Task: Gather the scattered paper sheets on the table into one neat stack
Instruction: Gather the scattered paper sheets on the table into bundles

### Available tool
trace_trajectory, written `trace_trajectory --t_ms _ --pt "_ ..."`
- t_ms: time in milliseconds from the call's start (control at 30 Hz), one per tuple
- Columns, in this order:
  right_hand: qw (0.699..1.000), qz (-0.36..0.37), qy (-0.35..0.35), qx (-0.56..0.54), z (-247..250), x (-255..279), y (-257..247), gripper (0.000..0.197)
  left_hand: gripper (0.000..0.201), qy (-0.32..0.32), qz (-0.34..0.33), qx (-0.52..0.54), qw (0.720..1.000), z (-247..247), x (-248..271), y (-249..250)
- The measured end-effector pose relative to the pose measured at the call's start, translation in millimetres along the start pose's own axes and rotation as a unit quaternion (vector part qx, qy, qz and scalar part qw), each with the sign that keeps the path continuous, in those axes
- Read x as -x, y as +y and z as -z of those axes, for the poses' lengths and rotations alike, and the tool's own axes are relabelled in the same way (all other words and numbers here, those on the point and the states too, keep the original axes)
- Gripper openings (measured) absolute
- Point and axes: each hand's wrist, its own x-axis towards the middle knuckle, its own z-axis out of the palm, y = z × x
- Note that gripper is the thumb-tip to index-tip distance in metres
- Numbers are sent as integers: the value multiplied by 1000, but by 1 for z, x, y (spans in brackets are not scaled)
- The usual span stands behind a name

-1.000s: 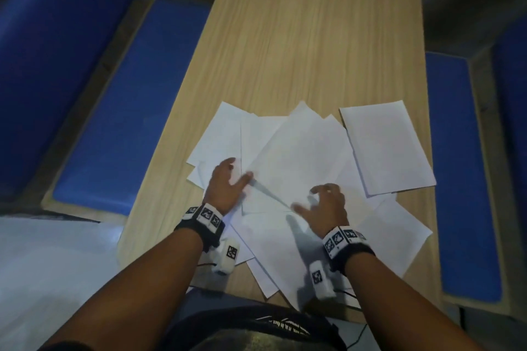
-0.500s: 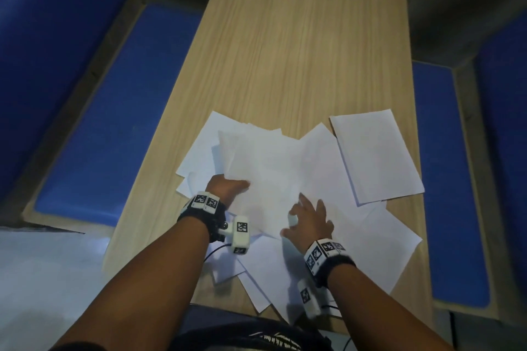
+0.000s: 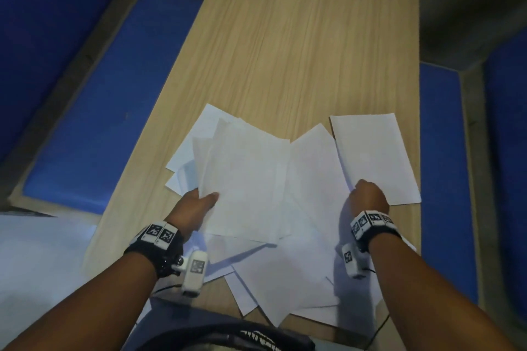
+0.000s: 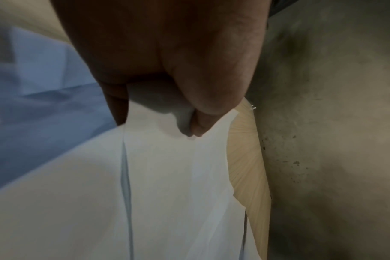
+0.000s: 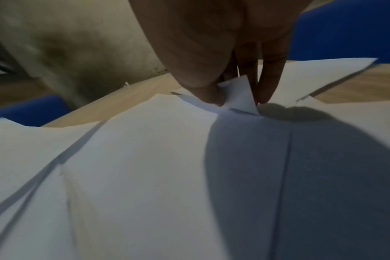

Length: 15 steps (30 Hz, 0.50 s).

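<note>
Here our left hand (image 3: 196, 208) clamps the gathered sheets (image 3: 245, 179); our right hand (image 3: 369, 196), nearer, pinches the far-right sheet (image 3: 376, 157) by its near corner, long axis pointing away.

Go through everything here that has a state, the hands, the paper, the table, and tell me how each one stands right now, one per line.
Left hand: holds a lifted bundle of white paper sheets, thumb on top.
Right hand: pinches the raised near corner of the far right white sheet.
Remaining white sheets: lying flat, overlapping, fanned out, not stacked.
Light wooden table: bare on its far half, papers on its near half.
</note>
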Motion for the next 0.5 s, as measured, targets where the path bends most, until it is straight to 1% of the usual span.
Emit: trace_trajectory --t_ms 33,100,133,167,233,267,300,333,367,400,433,467,500 --pt "1000 17 9 -14 4 4 -7 17 48 -6 3 29 1000 -2 1 -3" --pt "996 77 23 -25 10 24 -30 17 40 -20 -2 81 997 -9 6 -4" --pt "993 112 18 -30 10 38 -43 17 38 -28 -2 97 995 -13 8 -4" --pt "989 147 4 -37 9 56 -58 16 41 -36 0 110 993 -17 9 -4" --pt "974 218 -32 -52 4 94 -82 11 59 -48 8 134 990 -25 11 -4" --pt "965 252 -52 -55 -1 112 -92 13 67 -61 12 142 988 -28 13 -1" --pt "954 284 -76 -53 -6 127 -100 24 71 -81 16 149 985 -31 15 1" --pt "943 315 -100 -44 -14 141 -107 37 73 -100 20 153 983 -33 16 3" --pt "933 340 -116 -33 -20 152 -113 44 73 -113 17 157 981 -35 18 5" --pt "922 365 -125 -25 -25 161 -119 45 71 -119 11 160 980 -37 19 6" --pt "911 389 -131 -25 -31 170 -124 41 68 -120 2 158 980 -39 20 6" --pt "901 409 -139 -32 -35 177 -128 37 66 -110 -10 140 984 -41 21 7" --pt "894 421 -151 -39 -38 181 -130 34 63 -86 -22 104 991 -42 20 6"
